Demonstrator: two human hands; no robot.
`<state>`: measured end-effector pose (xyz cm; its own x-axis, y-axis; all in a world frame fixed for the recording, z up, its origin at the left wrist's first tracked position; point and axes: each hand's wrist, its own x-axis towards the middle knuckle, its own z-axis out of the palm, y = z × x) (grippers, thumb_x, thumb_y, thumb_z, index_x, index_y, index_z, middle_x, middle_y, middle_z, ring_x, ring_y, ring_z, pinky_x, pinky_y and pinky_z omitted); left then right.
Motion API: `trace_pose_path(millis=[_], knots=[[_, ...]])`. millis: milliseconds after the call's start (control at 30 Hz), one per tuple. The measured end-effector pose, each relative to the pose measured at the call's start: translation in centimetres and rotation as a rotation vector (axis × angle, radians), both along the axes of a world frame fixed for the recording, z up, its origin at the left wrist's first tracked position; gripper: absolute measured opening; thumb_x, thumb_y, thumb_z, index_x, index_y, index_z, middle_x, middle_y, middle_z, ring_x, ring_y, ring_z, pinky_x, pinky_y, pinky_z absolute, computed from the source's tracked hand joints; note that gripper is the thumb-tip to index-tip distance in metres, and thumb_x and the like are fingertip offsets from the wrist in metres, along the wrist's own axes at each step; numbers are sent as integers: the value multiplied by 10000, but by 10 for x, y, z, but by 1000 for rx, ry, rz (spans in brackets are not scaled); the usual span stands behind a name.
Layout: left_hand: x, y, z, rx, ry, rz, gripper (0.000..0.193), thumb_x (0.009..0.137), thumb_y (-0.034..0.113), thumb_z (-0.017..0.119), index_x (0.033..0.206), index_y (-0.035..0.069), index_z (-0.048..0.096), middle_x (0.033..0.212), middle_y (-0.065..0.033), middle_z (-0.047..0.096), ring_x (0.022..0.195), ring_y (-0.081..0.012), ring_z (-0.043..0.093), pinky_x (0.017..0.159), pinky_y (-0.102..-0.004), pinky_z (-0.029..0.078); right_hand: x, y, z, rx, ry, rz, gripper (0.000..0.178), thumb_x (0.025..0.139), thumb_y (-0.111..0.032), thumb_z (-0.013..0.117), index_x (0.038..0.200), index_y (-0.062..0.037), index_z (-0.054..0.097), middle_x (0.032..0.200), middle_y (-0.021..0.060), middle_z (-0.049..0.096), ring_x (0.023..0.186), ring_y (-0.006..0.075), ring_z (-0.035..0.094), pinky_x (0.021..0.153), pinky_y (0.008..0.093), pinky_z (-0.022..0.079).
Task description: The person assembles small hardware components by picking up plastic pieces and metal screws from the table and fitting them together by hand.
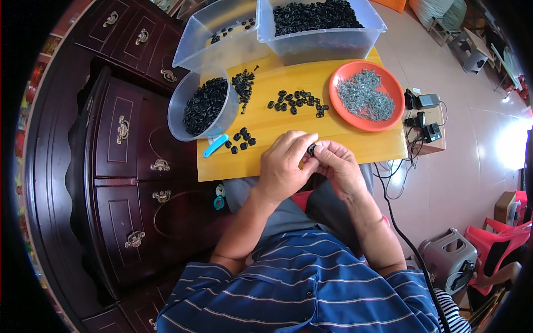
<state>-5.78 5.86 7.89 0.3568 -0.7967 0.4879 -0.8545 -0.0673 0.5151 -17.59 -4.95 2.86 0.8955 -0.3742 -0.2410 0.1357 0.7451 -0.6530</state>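
Observation:
Over the near edge of the yellow table [355, 150], my two hands meet at a small black oval plastic piece [311, 149]. My left hand [286, 164] is closed with its fingertips on the piece. My right hand [337, 166] pinches the same piece between thumb and forefinger. Several like black pieces [293, 103] lie loose beyond my hands, with smaller black parts [320, 110] beside them. Another few pieces [244, 138] lie to the left, near a light-blue handled tool [215, 146]. The fingers partly hide what I hold.
A round clear tub [173, 114] of black pieces stands at the left, beside a pile of black pegs [243, 86]. Two clear bins [222, 53] [327, 47] stand at the back. An orange plate [355, 123] holds metal pins. Cables [413, 147] hang right; a dark cabinet [119, 211] stands left.

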Motion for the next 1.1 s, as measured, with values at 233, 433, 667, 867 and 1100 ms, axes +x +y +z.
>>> trace_pose_path(millis=[233,433,667,867,1100], knots=[[-1,-1,-1,-18,74,-12,357,751,22,793,1094,40,694,1013,-106,681,892,-311,680,746,-400,565,-2,-1,1,73,10,-24,169,1017,-226,638,1028,-71,705,920,10,718,805,69,653,760,227,531],[2,-1,1,-2,96,-45,352,748,-22,800,1086,19,707,1001,-127,702,910,-300,692,781,-379,558,-2,0,-1,53,31,-56,163,1012,-210,639,1029,-62,705,890,6,715,770,71,649,735,222,523],[4,1,0,-20,94,-56,330,754,-12,797,1070,22,712,994,-132,715,899,-309,694,782,-386,557,-1,3,-6,13,47,-89,150,1000,-180,643,999,-46,711,863,15,707,769,74,647,718,218,512],[5,5,-12,-77,119,-62,301,760,35,799,1041,47,693,942,-111,697,849,-318,677,753,-401,558,-2,3,-8,-116,77,-74,160,1010,-174,628,1006,-34,706,863,16,703,795,75,636,739,220,509],[41,23,-38,163,327,154,221,849,107,737,1053,27,702,917,-154,673,843,-336,676,749,-408,554,3,4,11,-420,155,-138,166,1006,-113,638,1107,19,641,1015,41,695,915,95,645,855,253,525]])
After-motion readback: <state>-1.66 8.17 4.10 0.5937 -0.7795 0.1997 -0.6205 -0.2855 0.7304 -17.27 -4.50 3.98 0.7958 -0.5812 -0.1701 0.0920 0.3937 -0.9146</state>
